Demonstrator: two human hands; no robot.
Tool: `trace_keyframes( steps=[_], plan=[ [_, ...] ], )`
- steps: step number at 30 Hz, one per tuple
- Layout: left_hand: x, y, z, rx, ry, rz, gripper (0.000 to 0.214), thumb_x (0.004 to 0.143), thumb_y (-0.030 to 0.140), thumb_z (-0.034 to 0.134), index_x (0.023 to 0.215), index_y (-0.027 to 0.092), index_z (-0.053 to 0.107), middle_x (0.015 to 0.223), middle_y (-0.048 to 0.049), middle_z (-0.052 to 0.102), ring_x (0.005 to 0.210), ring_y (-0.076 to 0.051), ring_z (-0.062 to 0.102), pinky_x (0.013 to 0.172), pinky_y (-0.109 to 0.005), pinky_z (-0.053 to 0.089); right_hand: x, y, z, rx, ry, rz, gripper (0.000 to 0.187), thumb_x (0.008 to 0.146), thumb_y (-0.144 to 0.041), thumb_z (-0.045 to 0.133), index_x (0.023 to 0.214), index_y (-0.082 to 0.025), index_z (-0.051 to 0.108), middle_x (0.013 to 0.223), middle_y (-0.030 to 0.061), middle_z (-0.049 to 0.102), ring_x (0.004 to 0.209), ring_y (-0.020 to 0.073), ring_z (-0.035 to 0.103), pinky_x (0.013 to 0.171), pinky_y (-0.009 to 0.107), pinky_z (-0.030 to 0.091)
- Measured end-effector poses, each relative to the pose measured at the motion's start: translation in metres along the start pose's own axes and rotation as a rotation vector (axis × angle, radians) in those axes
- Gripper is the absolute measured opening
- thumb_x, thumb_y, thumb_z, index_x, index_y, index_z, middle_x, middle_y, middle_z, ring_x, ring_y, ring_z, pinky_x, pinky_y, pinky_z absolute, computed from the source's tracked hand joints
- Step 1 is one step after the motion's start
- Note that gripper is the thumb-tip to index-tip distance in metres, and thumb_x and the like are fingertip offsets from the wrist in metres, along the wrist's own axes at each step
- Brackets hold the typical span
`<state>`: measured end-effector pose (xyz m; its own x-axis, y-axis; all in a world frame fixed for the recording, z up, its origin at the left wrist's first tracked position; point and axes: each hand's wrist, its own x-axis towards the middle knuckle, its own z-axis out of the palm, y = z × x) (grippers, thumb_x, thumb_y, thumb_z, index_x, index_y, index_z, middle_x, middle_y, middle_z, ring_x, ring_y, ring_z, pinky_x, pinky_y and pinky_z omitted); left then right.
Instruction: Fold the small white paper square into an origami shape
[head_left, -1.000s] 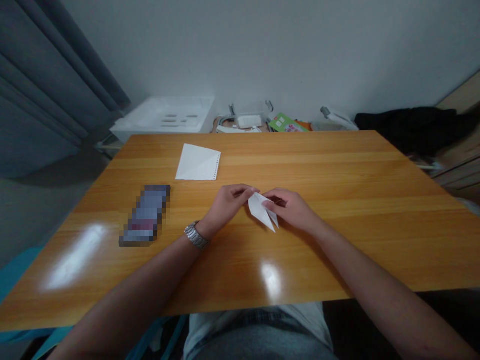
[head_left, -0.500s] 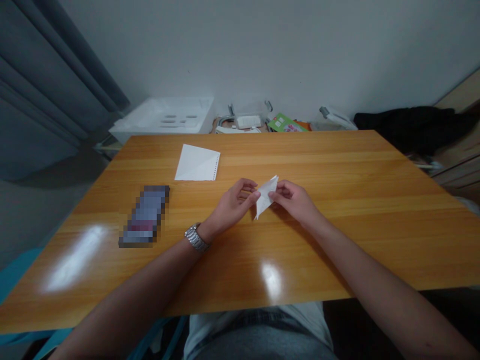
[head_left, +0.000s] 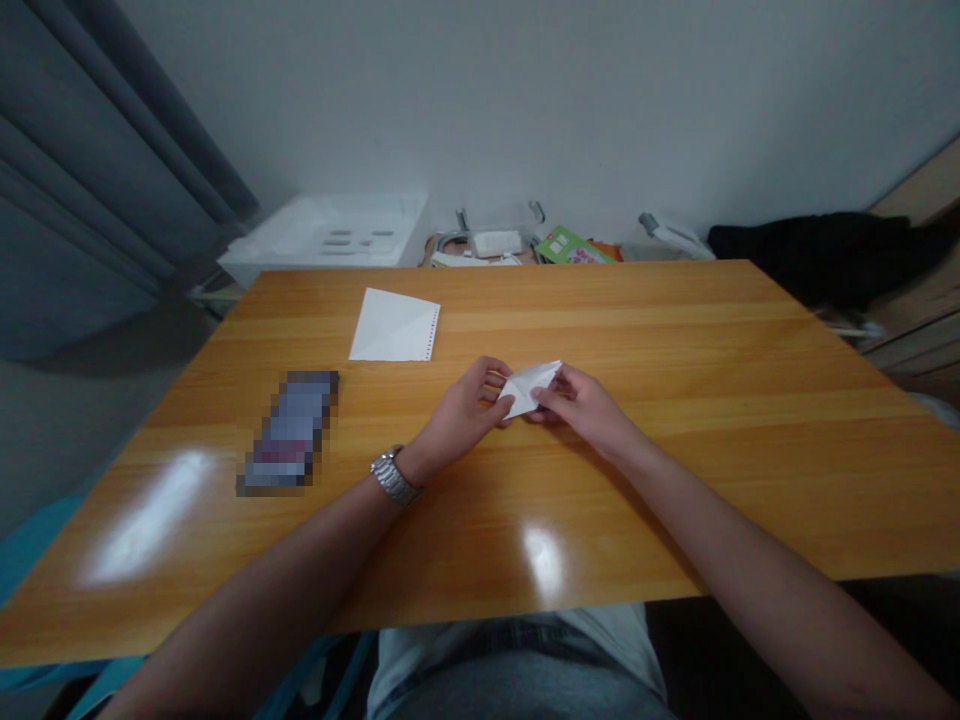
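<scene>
A small folded piece of white paper (head_left: 527, 385) is held between my two hands, just above the middle of the table. My left hand (head_left: 471, 405), with a metal watch (head_left: 394, 475) on its wrist, pinches the paper's left end between thumb and fingers. On the other side my right hand (head_left: 585, 405) grips the right part, thumb on top and fingers behind or beneath. Creases show across the paper's face; its underside is hidden.
A flat white sheet with a perforated edge (head_left: 395, 327) lies on the wooden table (head_left: 712, 400), left of the hands. Nearer on the left is a pixelated phone-like object (head_left: 292, 432). Behind the table's far edge stand a white tray (head_left: 322, 250) and a green booklet (head_left: 574, 247).
The folded paper has turned from a steep slant to lying more sideways, showing a wider face. Both hands have shifted their hold slightly and stay in about the same place.
</scene>
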<state>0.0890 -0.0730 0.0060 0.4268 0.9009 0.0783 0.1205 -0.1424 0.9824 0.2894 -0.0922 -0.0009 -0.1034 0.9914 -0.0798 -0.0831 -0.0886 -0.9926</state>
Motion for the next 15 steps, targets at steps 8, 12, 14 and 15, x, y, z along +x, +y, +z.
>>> trace_keyframes(
  steps=[8, 12, 14, 15],
  plan=[
    [0.003, -0.007, -0.006, 0.058, 0.043, -0.002, 0.024, 0.09, 0.023, 0.062, 0.113, 0.018, 0.056, 0.096, -0.0055, 0.068, 0.078, -0.014, 0.067, 0.057, -0.021, 0.058, 0.001, 0.001, -0.007, -0.193, 0.083, -0.1, 0.054, 0.079, -0.051, 0.077, 0.12, -0.024, 0.056, 0.111, 0.007, 0.065, 0.075, 0.0193, 0.071, 0.071, 0.039, 0.062],
    [0.002, -0.007, -0.008, 0.15, 0.034, 0.036, 0.02, 0.092, 0.024, 0.06, 0.111, 0.019, 0.059, 0.094, -0.0046, 0.07, 0.077, -0.014, 0.067, 0.06, -0.022, 0.056, 0.001, 0.002, -0.01, -0.422, 0.083, -0.245, 0.042, 0.086, -0.043, 0.072, 0.122, -0.024, 0.061, 0.121, 0.0094, 0.066, 0.093, 0.0224, 0.071, 0.089, 0.043, 0.058],
    [0.002, -0.006, -0.008, 0.175, 0.028, 0.045, 0.02, 0.092, 0.025, 0.06, 0.111, 0.018, 0.06, 0.093, -0.0047, 0.071, 0.078, -0.015, 0.068, 0.062, -0.023, 0.056, 0.0, 0.0, -0.01, -0.472, 0.039, -0.275, 0.032, 0.088, -0.04, 0.07, 0.114, -0.023, 0.064, 0.116, 0.0091, 0.07, 0.1, 0.0238, 0.069, 0.092, 0.042, 0.055],
    [0.002, -0.005, -0.008, 0.18, 0.024, 0.045, 0.02, 0.092, 0.026, 0.06, 0.11, 0.018, 0.061, 0.093, -0.0049, 0.071, 0.078, -0.015, 0.068, 0.063, -0.023, 0.056, 0.0, -0.001, -0.009, -0.483, 0.023, -0.277, 0.029, 0.089, -0.04, 0.069, 0.111, -0.022, 0.065, 0.113, 0.009, 0.071, 0.099, 0.024, 0.069, 0.091, 0.041, 0.055]
  ],
)
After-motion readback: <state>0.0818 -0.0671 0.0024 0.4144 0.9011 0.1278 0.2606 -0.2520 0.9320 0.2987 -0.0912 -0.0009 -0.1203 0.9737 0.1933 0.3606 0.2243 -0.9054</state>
